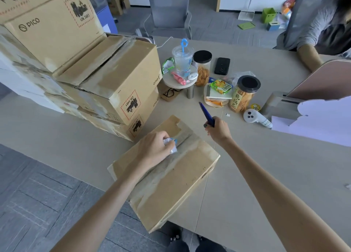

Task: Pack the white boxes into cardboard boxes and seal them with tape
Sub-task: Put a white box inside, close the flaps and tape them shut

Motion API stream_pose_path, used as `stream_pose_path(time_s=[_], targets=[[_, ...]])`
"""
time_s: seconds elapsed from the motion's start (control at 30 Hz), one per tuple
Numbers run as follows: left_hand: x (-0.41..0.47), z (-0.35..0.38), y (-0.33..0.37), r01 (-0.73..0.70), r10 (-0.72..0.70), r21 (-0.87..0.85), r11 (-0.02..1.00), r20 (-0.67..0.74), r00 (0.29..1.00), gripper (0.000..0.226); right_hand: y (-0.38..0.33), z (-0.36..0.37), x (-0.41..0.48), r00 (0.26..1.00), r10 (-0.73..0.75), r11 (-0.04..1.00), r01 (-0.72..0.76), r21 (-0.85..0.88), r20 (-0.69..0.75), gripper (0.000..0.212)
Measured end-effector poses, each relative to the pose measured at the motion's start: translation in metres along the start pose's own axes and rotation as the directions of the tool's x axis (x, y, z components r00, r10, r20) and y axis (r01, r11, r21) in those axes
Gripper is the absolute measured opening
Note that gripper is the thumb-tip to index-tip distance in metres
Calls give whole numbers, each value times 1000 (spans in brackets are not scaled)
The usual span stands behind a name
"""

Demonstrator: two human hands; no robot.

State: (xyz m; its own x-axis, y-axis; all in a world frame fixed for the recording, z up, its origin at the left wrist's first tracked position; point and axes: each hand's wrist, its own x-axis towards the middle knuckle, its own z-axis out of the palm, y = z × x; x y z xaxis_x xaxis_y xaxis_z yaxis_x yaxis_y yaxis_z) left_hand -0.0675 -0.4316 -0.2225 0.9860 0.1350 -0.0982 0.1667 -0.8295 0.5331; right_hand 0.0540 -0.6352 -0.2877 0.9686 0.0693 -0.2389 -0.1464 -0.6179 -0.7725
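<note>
**Both hands full over a closed box**

The left hand (153, 147) had its fingers curled round a small crumpled white-and-blue scrap (171, 144), pressing it down on the top of the box (174, 187). What the scrap was could not be told. The right hand (218, 130) was clenched on a slim blue tool (207, 113), held clear above the table (275, 175) with its dark tip pointing away from the person.

The box lay closed, a greyish strip of tape (161, 169) running along its centre seam under the left hand. Its near corner stuck out past the table edge. Just behind it stood a stack (117, 77) of cardboard boxes, and white boxes (24, 79) showed at the far left beside the stack. Further back sat a cup (182, 61), two snack jars, a phone (222, 65) and a white controller (253, 117).
</note>
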Motion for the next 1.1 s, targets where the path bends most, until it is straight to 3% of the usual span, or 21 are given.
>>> stream_pose_path(time_s=[0.2, 0.43, 0.57, 0.8, 0.97, 1.1], targets=[[3, 12, 21, 186, -180, 111, 976, -61, 982, 22, -1, -3, 22, 987, 23, 998, -33, 62, 157, 14], [12, 25, 30, 281, -277, 191, 940, -51, 960, 24, 13, 10, 38, 945, 150, 982, -178, 70, 290, 17], [16, 29, 22, 309, -300, 182, 933, -75, 951, 27, 19, 28, 35, 894, 235, 955, -286, 83, 381, 17], [16, 33, 15, 308, -295, 127, 943, -114, 949, 31, 27, 45, 35, 851, 175, 972, -230, 53, 495, 7], [14, 35, 11, 304, -288, 114, 946, -133, 948, 32, 47, 39, 35, 846, 245, 965, -258, -38, 474, 35], [15, 35, 11, 312, -297, 125, 942, -126, 947, 29, 49, 31, 35, 855, 219, 967, -255, 14, 470, 33]])
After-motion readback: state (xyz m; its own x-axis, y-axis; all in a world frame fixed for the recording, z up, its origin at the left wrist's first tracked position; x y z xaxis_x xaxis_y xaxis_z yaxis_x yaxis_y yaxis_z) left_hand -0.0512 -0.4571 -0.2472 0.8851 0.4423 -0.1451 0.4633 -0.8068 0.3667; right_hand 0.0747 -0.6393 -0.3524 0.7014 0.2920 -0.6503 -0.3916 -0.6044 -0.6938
